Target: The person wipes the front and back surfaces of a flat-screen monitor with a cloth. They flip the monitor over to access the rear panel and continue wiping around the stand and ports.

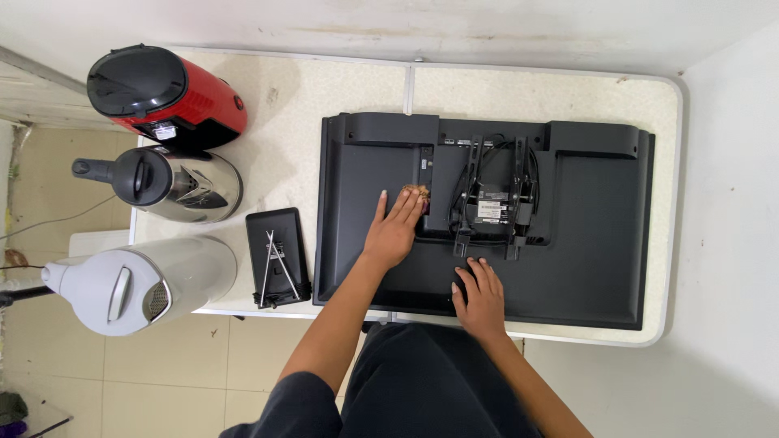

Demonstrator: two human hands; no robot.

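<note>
A black flat-screen monitor (584,235) lies face down on a white table (341,89), its back panel up. A black metal mounting bracket (492,207) with cables sits at the panel's middle. My left hand (393,231) rests flat on the panel left of the bracket, fingertips touching a small brown object (415,191). My right hand (480,296) lies flat on the panel's lower part, just below the bracket, fingers spread, holding nothing.
Left of the monitor lies a small black tray (278,251) with tweezers. Further left stand a red and black appliance (166,96), a steel kettle (170,182) and a white kettle (134,284). A white wall runs along the right.
</note>
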